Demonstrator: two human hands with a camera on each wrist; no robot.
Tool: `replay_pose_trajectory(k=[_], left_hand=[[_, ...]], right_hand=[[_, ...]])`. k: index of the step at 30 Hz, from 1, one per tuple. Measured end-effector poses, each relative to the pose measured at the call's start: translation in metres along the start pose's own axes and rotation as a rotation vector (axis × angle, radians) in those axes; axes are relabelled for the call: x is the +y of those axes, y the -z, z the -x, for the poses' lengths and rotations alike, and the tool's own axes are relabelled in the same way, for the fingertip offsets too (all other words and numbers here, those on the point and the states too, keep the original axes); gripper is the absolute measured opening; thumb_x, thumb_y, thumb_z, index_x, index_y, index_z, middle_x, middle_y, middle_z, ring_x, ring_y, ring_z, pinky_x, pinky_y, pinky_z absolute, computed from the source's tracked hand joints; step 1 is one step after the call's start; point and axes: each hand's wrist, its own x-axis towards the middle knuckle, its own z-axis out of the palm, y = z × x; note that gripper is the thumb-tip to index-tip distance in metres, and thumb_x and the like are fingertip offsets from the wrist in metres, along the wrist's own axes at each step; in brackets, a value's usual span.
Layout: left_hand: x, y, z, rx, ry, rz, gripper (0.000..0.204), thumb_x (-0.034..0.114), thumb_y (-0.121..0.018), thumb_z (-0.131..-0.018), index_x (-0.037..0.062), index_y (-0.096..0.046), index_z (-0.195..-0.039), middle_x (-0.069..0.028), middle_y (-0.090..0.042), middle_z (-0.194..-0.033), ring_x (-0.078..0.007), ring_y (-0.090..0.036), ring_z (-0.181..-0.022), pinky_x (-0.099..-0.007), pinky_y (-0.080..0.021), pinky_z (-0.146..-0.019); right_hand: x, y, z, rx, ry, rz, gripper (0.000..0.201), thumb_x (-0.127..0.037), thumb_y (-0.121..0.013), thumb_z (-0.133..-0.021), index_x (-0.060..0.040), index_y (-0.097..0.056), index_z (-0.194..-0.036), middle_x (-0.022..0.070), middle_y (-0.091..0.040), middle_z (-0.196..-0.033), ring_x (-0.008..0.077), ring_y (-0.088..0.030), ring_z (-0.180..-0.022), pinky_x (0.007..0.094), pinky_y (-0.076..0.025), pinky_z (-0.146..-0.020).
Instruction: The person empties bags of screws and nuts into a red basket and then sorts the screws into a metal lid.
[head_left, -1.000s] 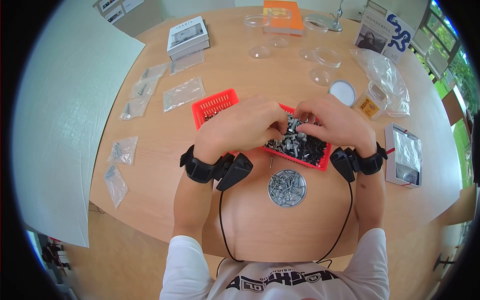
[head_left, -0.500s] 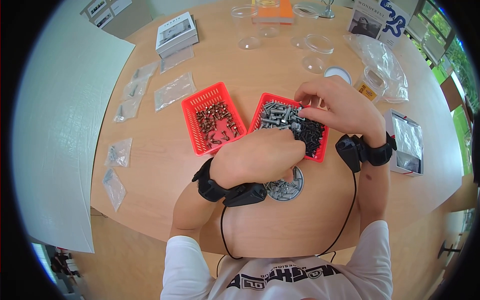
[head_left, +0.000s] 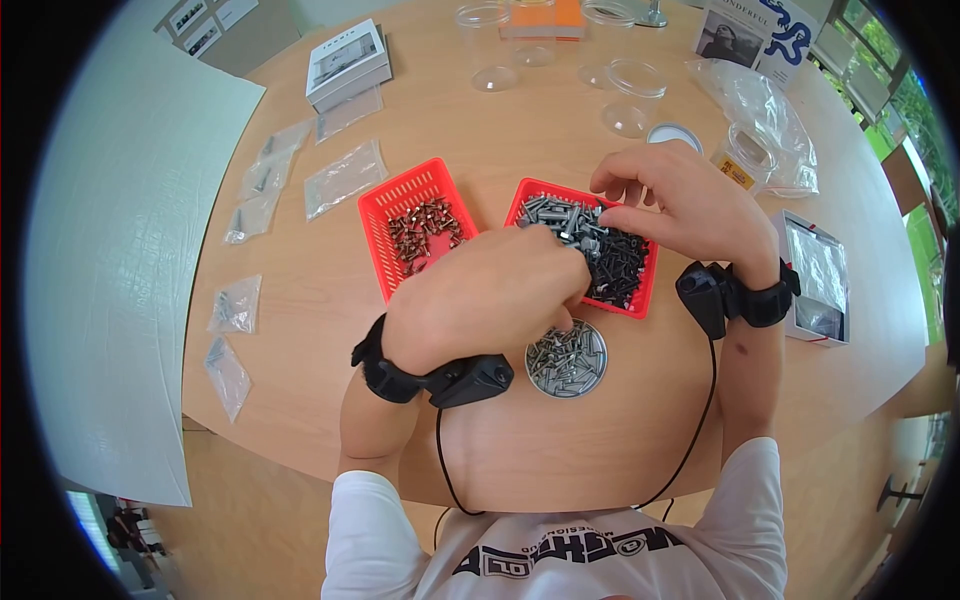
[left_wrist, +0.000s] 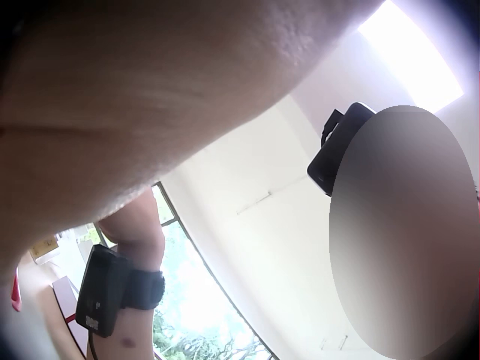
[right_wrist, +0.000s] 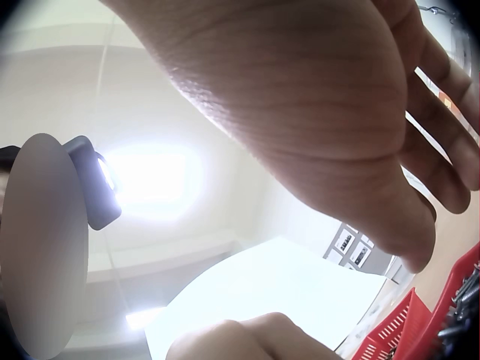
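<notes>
My left hand (head_left: 490,290) hangs palm down in front of the right red basket (head_left: 646,290), partly covering its near left corner. Its thumb and a fingertip point down by the far rim of a round dish (head_left: 566,396) full of small silver screws (head_left: 565,360); the other fingertips are hidden, and I cannot tell whether they pinch anything. Over the basket's far right edge, my right hand (head_left: 690,205) hovers with loosely bent fingers, nothing between thumb and fingers in the right wrist view. Silver bolts (head_left: 560,215) and black screws (head_left: 620,265) fill that basket.
Left of it, another red basket (head_left: 378,240) holds copper-coloured screws (head_left: 425,230). Small plastic bags (head_left: 235,305) lie along the left side. Clear jars (head_left: 635,95) and books (head_left: 345,65) stand farther back; an open box (head_left: 815,280) sits at the right.
My left hand moved from the right basket down over the dish, then back up and left, uncovering most of the dish. My right hand drew slightly back to the right, staying by the basket.
</notes>
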Motion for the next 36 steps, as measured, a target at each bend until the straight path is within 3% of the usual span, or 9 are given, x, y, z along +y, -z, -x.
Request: replay_pose_trajectory(k=[3,6,9,12,16,24,27,31,36], left_hand=[[-0.005,0.011,0.007,0.073,0.122,0.055,0.012,0.009,-0.070,-0.079,0.0021,-0.074,-0.087,-0.0158,-0.070,-0.085,-0.0332,-0.067,-0.087,-0.0417,-0.052,-0.079],[-0.012,0.006,0.008,0.075,0.122,0.013,0.013,0.009,-0.067,-0.081,0.0029,-0.075,-0.088,-0.0150,-0.070,-0.086,-0.0332,-0.067,-0.086,-0.0420,-0.052,-0.080],[-0.015,-0.024,0.012,0.157,-0.052,-0.149,0.012,0.011,-0.065,-0.081,0.0001,-0.069,-0.079,-0.0155,-0.067,-0.075,-0.0342,-0.069,-0.076,-0.0432,-0.055,-0.067],[-0.002,-0.037,0.014,-0.044,0.109,-0.213,0.013,0.008,-0.063,-0.082,0.0008,-0.070,-0.089,-0.0159,-0.068,-0.085,-0.0335,-0.068,-0.085,-0.0422,-0.053,-0.077],[-0.013,-0.080,0.022,0.117,0.139,-0.323,0.008,0.007,-0.063,-0.081,0.0005,-0.067,-0.084,-0.0164,-0.062,-0.096,-0.0329,-0.065,-0.093,-0.0435,-0.055,-0.074],[-0.031,-0.101,0.025,0.253,0.085,-0.376,0.009,0.007,-0.062,-0.080,-0.0005,-0.064,-0.085,-0.0167,-0.060,-0.100,-0.0323,-0.063,-0.099,-0.0432,-0.055,-0.077],[-0.036,-0.104,0.026,0.309,0.063,-0.354,0.011,0.007,-0.062,-0.081,-0.0003,-0.063,-0.089,-0.0163,-0.061,-0.099,-0.0325,-0.063,-0.098,-0.0428,-0.055,-0.078],[-0.038,-0.099,0.030,0.367,0.044,-0.334,0.012,0.011,-0.060,-0.085,0.0006,-0.063,-0.092,-0.0149,-0.064,-0.093,-0.0311,-0.067,-0.088,-0.0409,-0.056,-0.067],[-0.029,-0.082,0.046,0.449,-0.029,-0.124,0.021,0.005,-0.066,-0.079,0.0033,-0.063,-0.100,-0.0129,-0.064,-0.092,-0.0311,-0.066,-0.084,-0.0417,-0.054,-0.068]], right_hand=[[0.000,0.000,0.000,-0.002,-0.001,0.000,0.023,-0.018,-0.071,-0.087,0.0007,-0.066,-0.099,0.0127,-0.066,-0.081,0.0241,-0.065,-0.076,0.0333,-0.052,-0.068],[0.000,-0.001,0.000,-0.005,0.004,-0.007,0.023,-0.018,-0.071,-0.087,0.0011,-0.066,-0.099,0.0132,-0.067,-0.081,0.0245,-0.066,-0.076,0.0335,-0.053,-0.068],[0.003,0.000,0.000,0.022,0.015,-0.005,0.024,-0.018,-0.071,-0.086,0.0013,-0.066,-0.099,0.0137,-0.067,-0.081,0.0249,-0.066,-0.076,0.0339,-0.053,-0.068],[0.002,0.000,0.000,0.012,0.006,0.000,0.024,-0.019,-0.071,-0.086,0.0014,-0.066,-0.098,0.0142,-0.067,-0.081,0.0254,-0.067,-0.077,0.0342,-0.053,-0.068],[0.001,0.000,-0.001,-0.007,0.010,0.003,0.024,-0.018,-0.071,-0.086,0.0012,-0.067,-0.099,0.0149,-0.068,-0.083,0.0277,-0.067,-0.078,0.0355,-0.053,-0.069],[-0.002,-0.033,-0.011,-0.052,0.094,0.035,0.023,-0.016,-0.069,-0.087,-0.0018,-0.067,-0.105,0.0149,-0.069,-0.094,0.0340,-0.065,-0.091,0.0399,-0.051,-0.081],[-0.001,-0.054,-0.019,-0.101,0.114,0.001,0.026,-0.014,-0.069,-0.087,-0.0035,-0.067,-0.110,0.0141,-0.065,-0.107,0.0345,-0.059,-0.106,0.0416,-0.047,-0.093],[-0.001,-0.067,-0.025,-0.140,0.132,0.008,0.027,-0.011,-0.069,-0.086,-0.0032,-0.069,-0.111,0.0134,-0.063,-0.109,0.0338,-0.057,-0.109,0.0415,-0.046,-0.096],[-0.005,-0.065,-0.026,-0.187,0.098,0.013,0.022,-0.010,-0.069,-0.085,-0.0029,-0.073,-0.106,0.0131,-0.062,-0.107,0.0325,-0.057,-0.108,0.0415,-0.047,-0.096]])
